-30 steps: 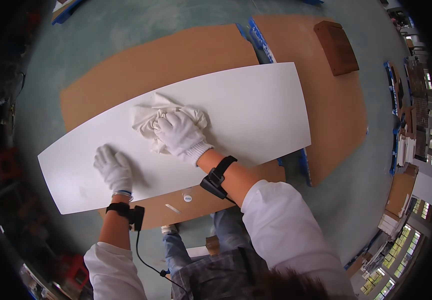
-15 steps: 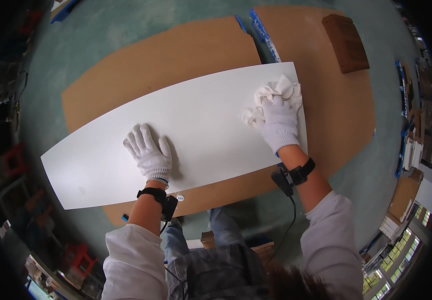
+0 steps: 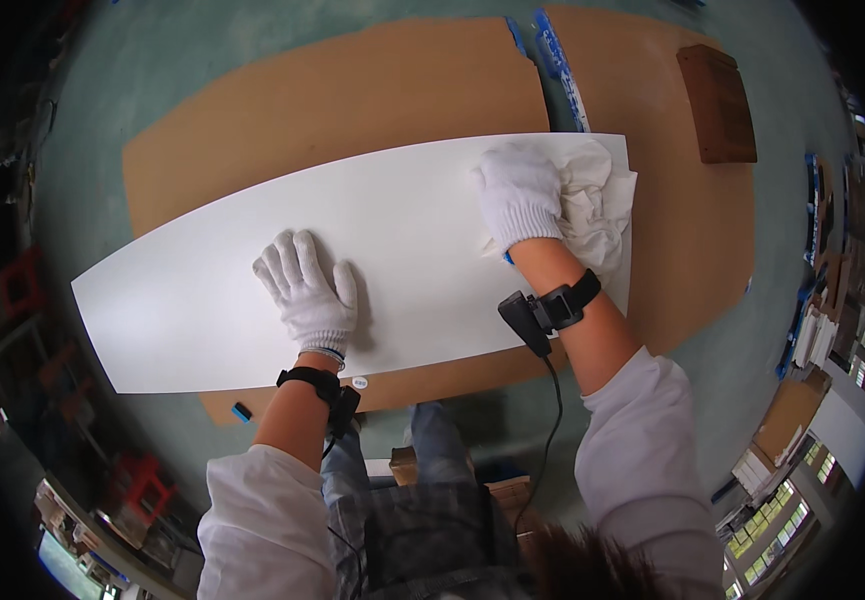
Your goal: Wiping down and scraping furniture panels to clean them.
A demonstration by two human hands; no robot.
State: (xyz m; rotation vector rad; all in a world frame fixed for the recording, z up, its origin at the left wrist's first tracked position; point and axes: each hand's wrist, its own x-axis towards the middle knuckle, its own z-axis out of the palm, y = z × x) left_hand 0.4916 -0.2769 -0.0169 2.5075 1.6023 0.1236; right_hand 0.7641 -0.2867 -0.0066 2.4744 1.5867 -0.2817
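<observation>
A long white panel (image 3: 402, 250), with a curved far edge and a narrower left end, lies across brown boards. My left hand (image 3: 312, 290), in a white knit glove, rests flat on its left-middle part, fingers spread. Towards the panel's far right, my right hand (image 3: 520, 195), gloved alike, is curled on a crumpled white cloth (image 3: 594, 205). Most of the cloth spreads out to the right of this hand, and a little shows under its left side by the wrist. The right fingertips are hidden beneath the hand.
Under and beyond the panel lie brown boards (image 3: 352, 95), parted by a gap with a blue and white edge (image 3: 562, 70). A dark brown wooden block (image 3: 717, 105) stands at the far right. Red stools (image 3: 142, 487) are at the lower left. A cable (image 3: 557, 420) hangs from my right wrist.
My right hand has moved left and slightly away across the panel, so the cloth now spreads out to its right. My left hand stays flat on the panel. The view has shifted slightly.
</observation>
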